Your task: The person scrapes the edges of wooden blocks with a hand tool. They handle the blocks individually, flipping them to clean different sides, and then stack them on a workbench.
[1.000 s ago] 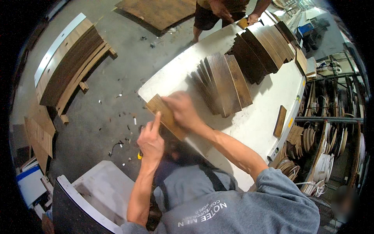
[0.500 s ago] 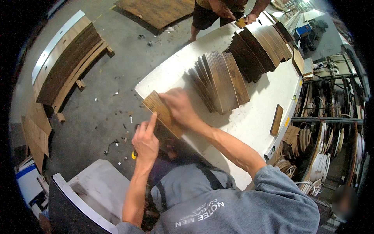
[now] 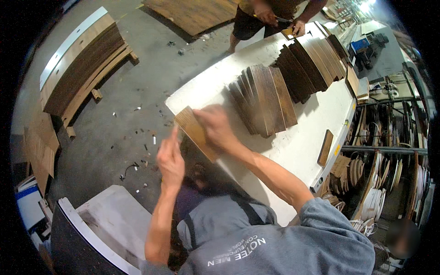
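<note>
In the head view, a light-brown wooden board (image 3: 196,132) with fine grain lay tilted over the near corner of the white worktable (image 3: 298,146). The right hand (image 3: 217,126) pressed curled fingers onto it; the left hand (image 3: 170,158) touched its edge, fingers loosely closed, empty.

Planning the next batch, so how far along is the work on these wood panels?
Hard to say exactly. Two fanned stacks of dark panels lie on the white table, looking set down already. In hand: the right hand presses a lighter panel at the table's corner, the left hand at its edge. Possibly left: boards piled on the floor pallet. A second person's hands work at the far end.
</note>
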Motion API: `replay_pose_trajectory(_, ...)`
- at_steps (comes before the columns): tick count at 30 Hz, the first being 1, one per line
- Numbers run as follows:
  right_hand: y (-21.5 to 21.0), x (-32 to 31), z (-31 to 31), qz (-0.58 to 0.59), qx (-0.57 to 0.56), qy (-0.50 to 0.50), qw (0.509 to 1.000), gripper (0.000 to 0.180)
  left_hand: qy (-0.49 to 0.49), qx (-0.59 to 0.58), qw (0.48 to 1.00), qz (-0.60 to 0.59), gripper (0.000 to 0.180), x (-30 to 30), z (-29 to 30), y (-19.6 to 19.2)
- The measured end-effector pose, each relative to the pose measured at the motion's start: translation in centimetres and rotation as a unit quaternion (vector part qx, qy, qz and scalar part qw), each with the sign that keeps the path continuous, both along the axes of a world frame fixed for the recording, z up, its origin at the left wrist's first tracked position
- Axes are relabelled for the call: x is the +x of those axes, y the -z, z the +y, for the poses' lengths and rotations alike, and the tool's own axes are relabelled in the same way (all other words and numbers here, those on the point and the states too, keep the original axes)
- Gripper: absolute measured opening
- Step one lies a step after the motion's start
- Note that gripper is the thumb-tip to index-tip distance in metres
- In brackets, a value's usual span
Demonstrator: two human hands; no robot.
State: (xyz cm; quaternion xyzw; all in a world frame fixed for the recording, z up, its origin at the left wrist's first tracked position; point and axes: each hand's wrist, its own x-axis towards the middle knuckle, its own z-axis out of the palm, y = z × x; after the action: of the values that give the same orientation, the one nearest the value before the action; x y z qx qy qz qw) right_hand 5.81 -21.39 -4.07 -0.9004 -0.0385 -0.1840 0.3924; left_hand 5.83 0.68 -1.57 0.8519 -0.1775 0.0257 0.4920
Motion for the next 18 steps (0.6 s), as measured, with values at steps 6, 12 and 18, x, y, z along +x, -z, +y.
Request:
replay_pose_trajectory(6,-1.1,0.2,0.9,-0.024,-0.002,-0.006,1.000,0.047,0.006,-0.058,0.998,-0.013,0.044,3.5,-0.6,3.0)
replay_pose_trajectory(12,-0.8,-0.1,0.5,-0.017,-0.006,-0.002,1.000,0.047,0.156,0.001,0.983,-0.093,0.044,-5.5,-0.6,2.1)
replay_pose_trajectory(18,-1.2,-0.5,0.8,-0.024,0.013,0.003,1.000,0.041,0.024,0.061,0.997,-0.050,0.055,0.0,0.1,-0.4)
